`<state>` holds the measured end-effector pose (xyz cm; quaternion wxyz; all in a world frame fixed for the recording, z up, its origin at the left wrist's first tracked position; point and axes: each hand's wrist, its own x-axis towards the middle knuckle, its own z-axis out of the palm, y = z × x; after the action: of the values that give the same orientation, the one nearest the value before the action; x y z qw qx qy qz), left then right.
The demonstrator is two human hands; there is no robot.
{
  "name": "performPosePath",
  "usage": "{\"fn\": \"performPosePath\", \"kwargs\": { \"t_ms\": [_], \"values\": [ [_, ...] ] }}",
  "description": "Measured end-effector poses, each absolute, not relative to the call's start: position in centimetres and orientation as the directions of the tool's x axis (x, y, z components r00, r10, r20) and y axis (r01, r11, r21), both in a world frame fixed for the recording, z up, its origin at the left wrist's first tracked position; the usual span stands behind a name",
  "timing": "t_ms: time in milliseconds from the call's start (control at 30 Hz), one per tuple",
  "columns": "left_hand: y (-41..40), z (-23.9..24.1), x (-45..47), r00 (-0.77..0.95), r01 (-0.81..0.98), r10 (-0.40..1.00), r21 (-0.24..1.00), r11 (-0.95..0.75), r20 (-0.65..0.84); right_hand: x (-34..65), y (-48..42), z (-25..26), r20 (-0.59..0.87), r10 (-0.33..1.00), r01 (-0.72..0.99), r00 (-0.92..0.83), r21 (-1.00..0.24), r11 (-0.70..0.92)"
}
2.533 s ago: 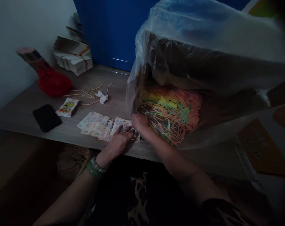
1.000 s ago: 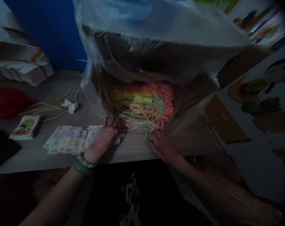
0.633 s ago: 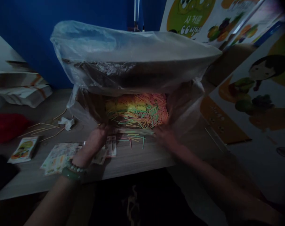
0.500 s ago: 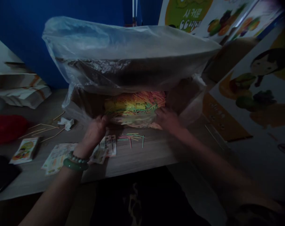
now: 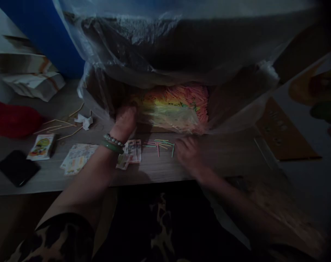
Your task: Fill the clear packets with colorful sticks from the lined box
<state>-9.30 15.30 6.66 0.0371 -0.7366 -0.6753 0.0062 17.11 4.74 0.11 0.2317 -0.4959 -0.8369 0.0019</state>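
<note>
At the table (image 5: pixel 228 156) edge, the left hand (image 5: pixel 125 122) is stretched forward, fingers curled onto the lower lip of the plastic bag (image 5: pixel 160 47) holding coloured sticks (image 5: pixel 187 98). The right hand (image 5: pixel 188 154) is held low beside loose sticks (image 5: pixel 160 143); blurred, its grip cannot be told.

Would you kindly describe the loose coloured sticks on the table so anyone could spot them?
Find the big clear plastic bag open on the grey wooden table. Before its mouth, beside the right hand, lie a few thin pink and green sticks. Unlike the heap inside the bag, they lie bare on the wood.
</note>
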Motion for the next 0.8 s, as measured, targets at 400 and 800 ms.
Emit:
{"fn": "performPosePath", "kwargs": {
  "t_ms": [400,800],
  "values": [
    [8.9,8.1,-9.6,0.233,0.969,0.930,0.016,-0.248,0.284,5.8,5.4,-3.3,0.031,0.945,0.848,-0.327,-0.432,0.307],
    [-9.0,3.5,-14.3,-0.044,0.940,0.878,0.318,-0.125,0.476,9.6,3.4,-3.2,0.186,0.639,0.554,-0.746,-0.358,0.752]
  ]
}}
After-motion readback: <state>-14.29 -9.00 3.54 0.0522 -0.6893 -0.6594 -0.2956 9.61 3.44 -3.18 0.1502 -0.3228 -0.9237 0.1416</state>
